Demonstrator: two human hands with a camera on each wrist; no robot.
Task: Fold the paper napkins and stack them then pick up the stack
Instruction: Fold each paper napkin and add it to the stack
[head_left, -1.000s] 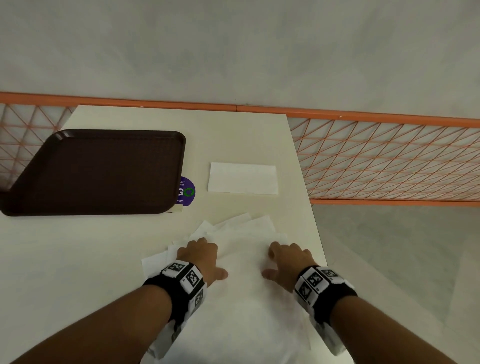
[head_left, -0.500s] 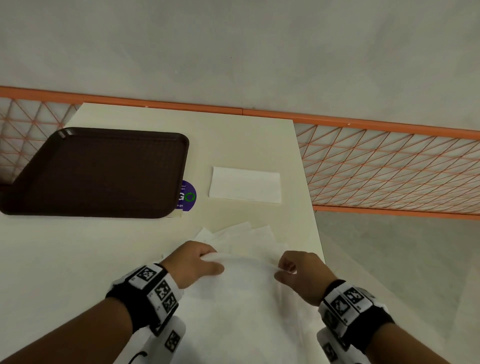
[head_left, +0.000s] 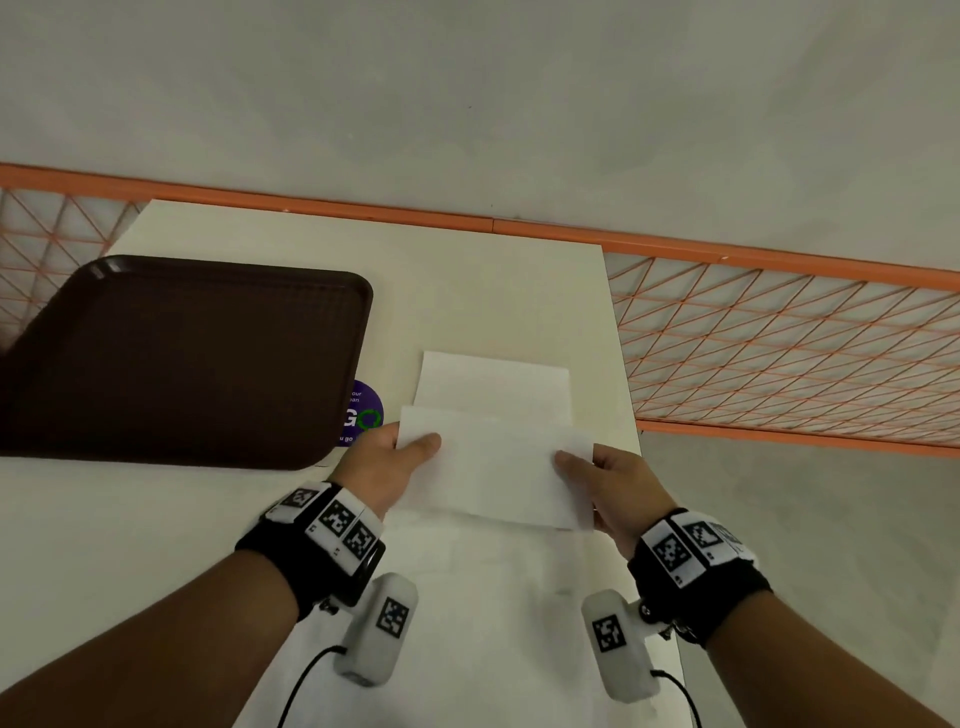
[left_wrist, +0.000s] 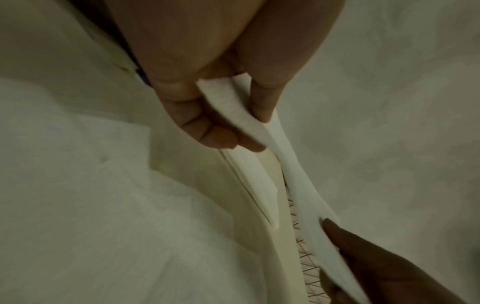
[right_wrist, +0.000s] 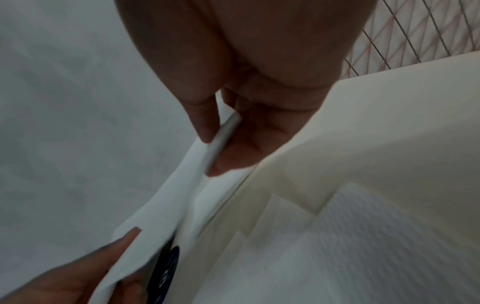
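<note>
Both hands, left hand (head_left: 382, 462) and right hand (head_left: 613, 488), pinch the white folded napkin (head_left: 493, 467) by its ends, long axis running left-right.

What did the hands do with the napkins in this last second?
Both hands lifted one napkin off the loose pile, now folded. The left hand and right hand pinch the ends of the folded napkin, carrying it toward the first folded napkin. That one and the tray stayed put.

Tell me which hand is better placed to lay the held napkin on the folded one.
Right hand, slightly: it pinches the held white folded napkin nearer the flat folded white napkin; the left hand is offset toward the brown tray.
</note>
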